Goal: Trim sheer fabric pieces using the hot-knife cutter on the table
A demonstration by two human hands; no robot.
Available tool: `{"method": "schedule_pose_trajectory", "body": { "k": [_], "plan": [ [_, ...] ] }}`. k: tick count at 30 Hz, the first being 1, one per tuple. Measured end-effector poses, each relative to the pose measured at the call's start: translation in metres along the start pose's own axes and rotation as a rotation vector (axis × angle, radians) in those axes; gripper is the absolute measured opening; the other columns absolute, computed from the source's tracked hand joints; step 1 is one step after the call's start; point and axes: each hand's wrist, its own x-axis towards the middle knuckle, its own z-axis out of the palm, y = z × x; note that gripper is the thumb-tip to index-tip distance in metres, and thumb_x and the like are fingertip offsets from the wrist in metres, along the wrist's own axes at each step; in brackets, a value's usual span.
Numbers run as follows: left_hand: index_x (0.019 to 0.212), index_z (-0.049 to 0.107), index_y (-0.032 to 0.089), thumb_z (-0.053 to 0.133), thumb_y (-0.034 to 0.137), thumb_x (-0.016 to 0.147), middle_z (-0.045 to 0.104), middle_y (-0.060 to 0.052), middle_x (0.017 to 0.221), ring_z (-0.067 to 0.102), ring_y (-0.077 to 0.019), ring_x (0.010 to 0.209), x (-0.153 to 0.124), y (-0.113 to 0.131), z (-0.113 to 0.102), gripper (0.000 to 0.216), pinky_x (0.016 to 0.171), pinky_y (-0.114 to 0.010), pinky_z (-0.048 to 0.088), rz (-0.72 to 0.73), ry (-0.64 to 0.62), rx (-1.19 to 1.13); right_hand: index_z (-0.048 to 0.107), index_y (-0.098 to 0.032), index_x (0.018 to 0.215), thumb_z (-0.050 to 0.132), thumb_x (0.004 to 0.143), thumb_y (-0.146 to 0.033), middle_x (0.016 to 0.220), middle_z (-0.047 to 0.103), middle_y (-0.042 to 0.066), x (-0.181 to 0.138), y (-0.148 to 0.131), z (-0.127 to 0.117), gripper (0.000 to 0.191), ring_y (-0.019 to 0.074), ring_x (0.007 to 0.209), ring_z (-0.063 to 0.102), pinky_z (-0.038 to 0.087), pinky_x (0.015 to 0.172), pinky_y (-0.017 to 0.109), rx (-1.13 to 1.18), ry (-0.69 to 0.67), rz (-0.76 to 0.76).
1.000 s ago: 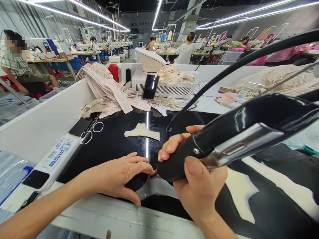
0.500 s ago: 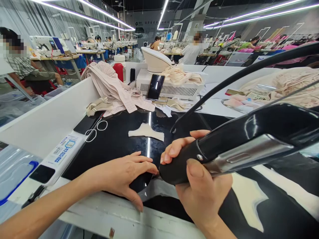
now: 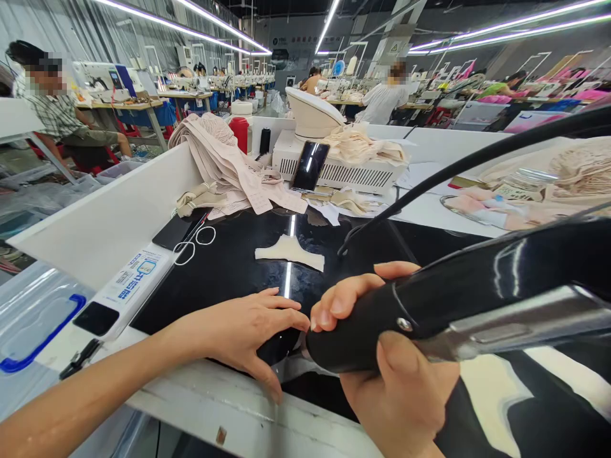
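Observation:
My right hand (image 3: 405, 388) is wrapped around the rounded end of a long black tool (image 3: 367, 331) with a silver metal strip and a small screw. This tool runs off the right edge of the picture, so its exact kind does not show. My left hand (image 3: 258, 331) rests at the front edge of the glossy black work surface (image 3: 214, 273), fingers apart, its index fingertip close to the tool's end. Beyond it lies a cream fabric piece (image 3: 289, 253) with a raised middle. Another cream piece (image 3: 494, 394) lies partly beneath the tool at right.
A black cable (image 3: 429, 175) arches over the right side. At the back are pale fabric strips (image 3: 229, 165), a phone (image 3: 310, 166) leaning on a white vented box (image 3: 363, 173), and a red thread cone (image 3: 240, 133). A white power bank (image 3: 136, 273) sits left. People work behind.
The view has shifted slightly, so the background and table sit a little further right. Both hands keep nearly the same pose, and the tool's end looks slightly lower.

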Motion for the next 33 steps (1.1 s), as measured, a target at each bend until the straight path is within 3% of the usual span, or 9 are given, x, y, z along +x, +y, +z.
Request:
{"method": "schedule_pose_trajectory", "body": {
  "k": [3, 8, 13, 18, 23, 25, 29, 33],
  "plan": [
    [0.153, 0.038, 0.029, 0.081, 0.038, 0.081, 0.054, -0.009, 0.150, 0.035, -0.0278, 0.150, 0.001, 0.000, -0.002, 0.084, 0.126, -0.051, 0.017, 0.002, -0.030, -0.032, 0.057, -0.032, 0.114, 0.074, 0.085, -0.043, 0.073, 0.061, -0.003, -0.003, -0.002, 0.001, 0.035, 0.0169, 0.061, 0.058, 0.055, 0.059, 0.034, 0.004, -0.031, 0.033],
    [0.144, 0.050, 0.030, 0.084, 0.033, 0.078, 0.051, -0.007, 0.152, 0.037, -0.0303, 0.148, 0.004, 0.000, -0.002, 0.075, 0.126, -0.050, 0.016, 0.031, -0.018, -0.057, 0.056, -0.032, 0.113, 0.070, 0.087, -0.033, 0.074, 0.061, -0.003, -0.008, 0.001, 0.002, 0.030, 0.0180, 0.062, 0.059, 0.056, 0.062, 0.037, -0.038, -0.037, 0.056],
    [0.149, 0.043, 0.027, 0.082, 0.040, 0.080, 0.052, -0.010, 0.151, 0.038, -0.0301, 0.147, 0.001, 0.000, -0.001, 0.081, 0.125, -0.051, 0.018, 0.011, -0.010, -0.052, 0.055, -0.031, 0.111, 0.070, 0.088, -0.036, 0.074, 0.061, -0.005, -0.001, -0.001, 0.005, 0.028, 0.0157, 0.062, 0.058, 0.054, 0.060, 0.032, -0.021, -0.031, 0.034],
    [0.116, 0.064, 0.022, 0.079, 0.040, 0.084, 0.045, -0.011, 0.156, 0.036, -0.0330, 0.146, -0.003, -0.002, -0.002, 0.039, 0.121, -0.050, 0.029, 0.057, 0.056, 0.042, 0.058, -0.030, 0.116, 0.078, 0.083, -0.040, 0.079, 0.065, -0.003, 0.012, -0.013, -0.007, 0.040, 0.0156, 0.065, 0.060, 0.055, 0.061, 0.031, -0.064, 0.069, -0.043],
    [0.098, 0.068, 0.023, 0.067, 0.027, 0.095, 0.046, -0.007, 0.155, 0.032, -0.0319, 0.148, -0.005, -0.009, -0.011, 0.005, 0.121, -0.051, 0.029, 0.036, 0.066, 0.216, 0.059, -0.032, 0.118, 0.083, 0.078, -0.041, 0.082, 0.066, -0.004, 0.023, -0.024, -0.025, 0.048, 0.0158, 0.065, 0.063, 0.056, 0.058, 0.030, -0.163, 0.140, -0.022],
    [0.099, 0.067, 0.024, 0.062, 0.021, 0.097, 0.048, -0.005, 0.153, 0.031, -0.0301, 0.149, -0.004, -0.012, -0.015, 0.006, 0.121, -0.053, 0.029, -0.012, 0.108, 0.312, 0.061, -0.029, 0.113, 0.085, 0.076, -0.040, 0.085, 0.067, -0.003, 0.027, -0.027, -0.029, 0.046, 0.0167, 0.068, 0.065, 0.057, 0.059, 0.032, -0.214, 0.135, -0.031],
    [0.109, 0.066, 0.023, 0.048, 0.005, 0.097, 0.053, -0.006, 0.148, 0.040, -0.0272, 0.144, 0.001, -0.010, -0.016, 0.028, 0.122, -0.060, 0.024, -0.111, 0.296, 0.494, 0.062, -0.025, 0.102, 0.086, 0.075, -0.034, 0.087, 0.069, -0.001, 0.032, -0.026, -0.031, 0.037, 0.0174, 0.069, 0.066, 0.059, 0.064, 0.035, -0.276, 0.113, -0.115],
    [0.115, 0.065, 0.017, 0.052, 0.014, 0.100, 0.064, -0.010, 0.126, 0.057, -0.0232, 0.122, 0.012, 0.005, -0.002, 0.020, 0.112, -0.044, 0.045, -0.129, 0.383, 0.367, 0.058, -0.026, 0.104, 0.083, 0.079, -0.036, 0.085, 0.067, -0.003, 0.033, -0.017, -0.031, 0.036, 0.0153, 0.065, 0.063, 0.056, 0.061, 0.033, -0.229, 0.117, -0.133]
  ]
}}
